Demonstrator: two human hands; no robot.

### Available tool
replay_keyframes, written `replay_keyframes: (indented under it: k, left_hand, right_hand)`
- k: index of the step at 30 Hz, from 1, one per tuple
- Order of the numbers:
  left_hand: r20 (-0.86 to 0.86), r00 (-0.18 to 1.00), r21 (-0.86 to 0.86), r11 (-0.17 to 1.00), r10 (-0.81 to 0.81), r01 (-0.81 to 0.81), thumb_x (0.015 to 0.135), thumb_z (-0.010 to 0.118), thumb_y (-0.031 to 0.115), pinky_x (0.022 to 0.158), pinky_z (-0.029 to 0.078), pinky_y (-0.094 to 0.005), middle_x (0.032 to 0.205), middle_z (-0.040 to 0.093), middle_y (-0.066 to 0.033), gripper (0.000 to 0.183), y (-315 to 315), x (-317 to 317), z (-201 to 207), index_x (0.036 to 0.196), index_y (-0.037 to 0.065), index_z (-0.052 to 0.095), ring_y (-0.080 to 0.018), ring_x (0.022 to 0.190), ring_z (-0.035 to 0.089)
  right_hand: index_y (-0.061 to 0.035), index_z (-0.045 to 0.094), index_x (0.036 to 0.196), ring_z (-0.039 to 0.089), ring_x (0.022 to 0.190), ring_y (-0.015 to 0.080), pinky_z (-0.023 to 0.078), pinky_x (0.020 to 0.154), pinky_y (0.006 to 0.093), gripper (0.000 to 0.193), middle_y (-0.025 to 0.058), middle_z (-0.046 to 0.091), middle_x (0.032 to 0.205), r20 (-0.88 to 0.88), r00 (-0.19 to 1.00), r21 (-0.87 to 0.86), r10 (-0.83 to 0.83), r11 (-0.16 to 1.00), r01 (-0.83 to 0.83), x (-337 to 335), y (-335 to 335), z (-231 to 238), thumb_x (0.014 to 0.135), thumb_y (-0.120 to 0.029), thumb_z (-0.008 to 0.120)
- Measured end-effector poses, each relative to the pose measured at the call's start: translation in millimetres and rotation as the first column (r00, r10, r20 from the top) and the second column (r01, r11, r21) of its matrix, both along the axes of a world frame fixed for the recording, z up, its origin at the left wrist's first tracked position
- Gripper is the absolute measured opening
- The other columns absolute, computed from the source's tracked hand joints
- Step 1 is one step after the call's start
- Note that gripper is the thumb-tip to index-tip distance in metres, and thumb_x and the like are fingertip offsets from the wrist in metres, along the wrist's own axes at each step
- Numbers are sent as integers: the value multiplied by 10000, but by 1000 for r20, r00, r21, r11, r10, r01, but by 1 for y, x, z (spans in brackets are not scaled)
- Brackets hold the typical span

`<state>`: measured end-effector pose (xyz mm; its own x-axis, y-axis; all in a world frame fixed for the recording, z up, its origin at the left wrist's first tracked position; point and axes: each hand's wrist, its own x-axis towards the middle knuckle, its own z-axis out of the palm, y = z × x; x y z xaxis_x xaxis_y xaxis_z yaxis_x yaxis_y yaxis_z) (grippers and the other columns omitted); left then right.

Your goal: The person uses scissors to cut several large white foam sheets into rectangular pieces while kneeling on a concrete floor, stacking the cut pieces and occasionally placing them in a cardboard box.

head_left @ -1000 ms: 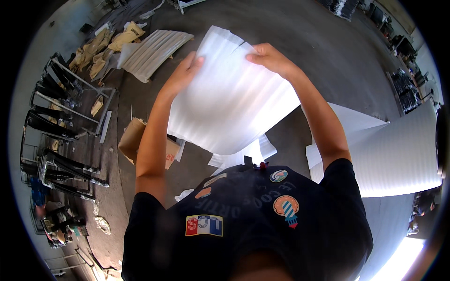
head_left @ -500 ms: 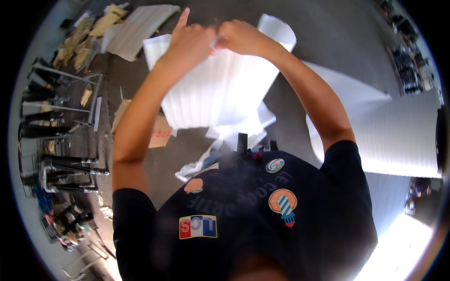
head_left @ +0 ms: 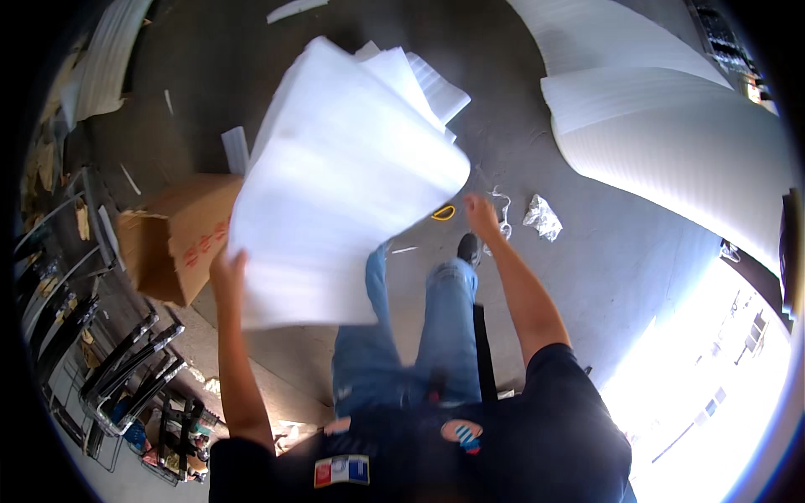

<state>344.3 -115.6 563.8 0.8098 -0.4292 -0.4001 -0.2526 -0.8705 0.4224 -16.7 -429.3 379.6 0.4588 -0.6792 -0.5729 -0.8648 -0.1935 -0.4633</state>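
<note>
A white foam sheet (head_left: 335,176) hangs in front of me, slightly blurred and covering part of my legs. My left hand (head_left: 228,272) grips its lower left edge. Apart from the sheet, to its right, is my right hand (head_left: 480,215), with the fingers curled in; whatever they may hold is too small to make out. Yellow-handled scissors (head_left: 444,213) lie on the floor just left of that hand. More white foam pieces (head_left: 436,88) show behind the sheet's upper right edge.
An open cardboard box (head_left: 189,235) stands at the left. Black metal frames (head_left: 126,360) fill the lower left. A large white foam roll (head_left: 671,126) spreads along the right. Crumpled clear plastic (head_left: 543,218) and thin strips (head_left: 503,210) lie on the floor.
My hands were together at the top of the sheet and are now apart. The left has come down holding the sheet's edge; the right has moved off to the right. My view has shifted.
</note>
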Motion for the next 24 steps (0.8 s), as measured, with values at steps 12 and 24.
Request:
replay_keyframes:
  k: [12, 24]
  left_hand:
    - [-247, 788, 367, 807, 564, -463, 781, 619, 141, 803, 416, -266, 976, 561, -53, 354, 163, -119, -206, 1078, -24, 520, -136, 888, 514]
    - [-374, 353, 12, 385, 858, -923, 757, 647, 137, 687, 478, -307, 874, 576, -72, 292, 151, -295, -197, 1002, 12, 549, -193, 777, 563]
  right_hand:
    - [-166, 394, 1253, 454, 991, 261, 339, 908, 448, 550, 121, 454, 1041, -305, 671, -427, 676, 532, -731, -78, 76, -418, 725, -140, 547]
    - [-52, 503, 971, 513, 876, 273, 413, 746, 378, 303, 119, 536, 932, -126, 580, -474, 805, 464, -748, -112, 75, -386, 707, -187, 567]
